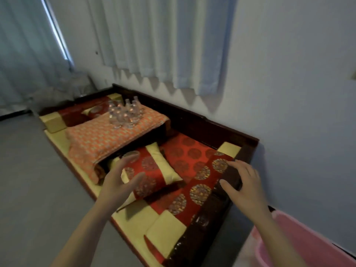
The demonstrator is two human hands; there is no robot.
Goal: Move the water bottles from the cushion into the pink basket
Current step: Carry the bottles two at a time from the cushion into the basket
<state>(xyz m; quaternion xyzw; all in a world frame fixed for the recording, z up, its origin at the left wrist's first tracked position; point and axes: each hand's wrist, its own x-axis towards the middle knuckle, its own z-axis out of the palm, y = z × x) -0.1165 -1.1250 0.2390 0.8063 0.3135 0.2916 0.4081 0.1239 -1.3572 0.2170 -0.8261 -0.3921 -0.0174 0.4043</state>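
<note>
Both hands, left hand [123, 178] and right hand [240, 187], are spread and empty (nothing moved yet, I judge), so next comes reaching the bottles [125, 114] at the cushion's [100, 139] far edge, the pink basket [300, 239] waiting nearby.

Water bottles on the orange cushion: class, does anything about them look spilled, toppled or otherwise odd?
Nothing stands out. The water bottles stand upright in a tight cluster on the orange cushion, with no spill visible. Both hands are empty.

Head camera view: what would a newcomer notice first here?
First, the two open, empty hands, left hand and right hand, spread over the red and gold cushions. Next, the cluster of clear water bottles standing on the orange cloth farther back. The pink basket sits at the lower right.
</note>
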